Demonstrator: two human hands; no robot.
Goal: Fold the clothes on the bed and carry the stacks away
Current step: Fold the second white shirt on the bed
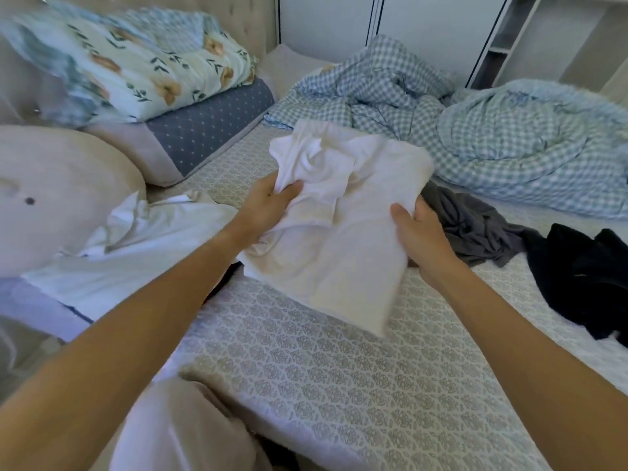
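White folded garment [343, 232] was held up over the patterned mattress [339, 385], mid-bed, both hands on it. Surroundings first: grey garment [475, 226] lay crumpled just right of my right hand, touching a black garment [584, 277] further right. Another white garment [136, 246] was spread flat on the left, partly under my left forearm. Gingham duvet [458, 124] was bunched across the far side of the bed, well behind the fold. Floral quilt [136, 73] sat on a blue dotted pillow [207, 130] at far left, with a round beige cushion [51, 198] nearer me. Wardrobe panels [373, 22] stood behind the bed. Nothing stood between the hands and the garment. No readable writing or labels anywhere I could see; edges of the view were blurred.

Grip: left hand [268, 202] pinched a bunched bit of the white fabric at its left upper edge, thumb on top, fingers curled under. Right hand [418, 232] clamped the right edge, thumb over the top face, fingers hidden beneath. Both closed tight on cloth, not spread.
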